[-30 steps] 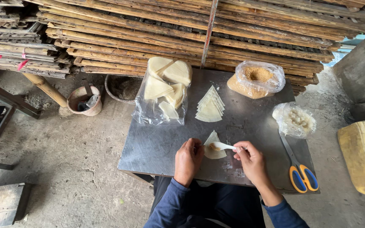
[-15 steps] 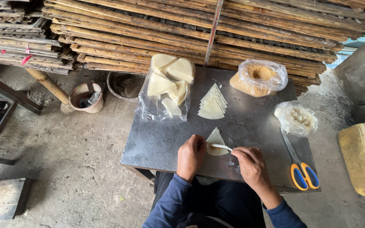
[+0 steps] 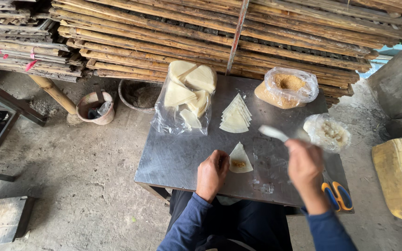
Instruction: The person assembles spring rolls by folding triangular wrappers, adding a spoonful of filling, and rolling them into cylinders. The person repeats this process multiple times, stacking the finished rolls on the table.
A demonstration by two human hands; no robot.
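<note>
The right hand [image 3: 304, 163] is smeared by motion blur, and so is the pale spoon [image 3: 275, 134] it holds, so its grip cannot be made out. Its wrist covers part of the scissors [image 3: 337, 195]. Both forearms run off the bottom edge.

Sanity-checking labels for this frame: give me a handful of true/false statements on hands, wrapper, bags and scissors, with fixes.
1. The left hand rests beside the triangular wrapper that carries a dab of filling. True.
2. The right hand holds the scissors. False: it holds a pale spoon; the scissors lie on the metal table.
3. A fanned stack of wrappers lies beyond the single one. True.
4. The bag of brown crumbs sits at the table's near edge. False: it is at the far edge.
</note>
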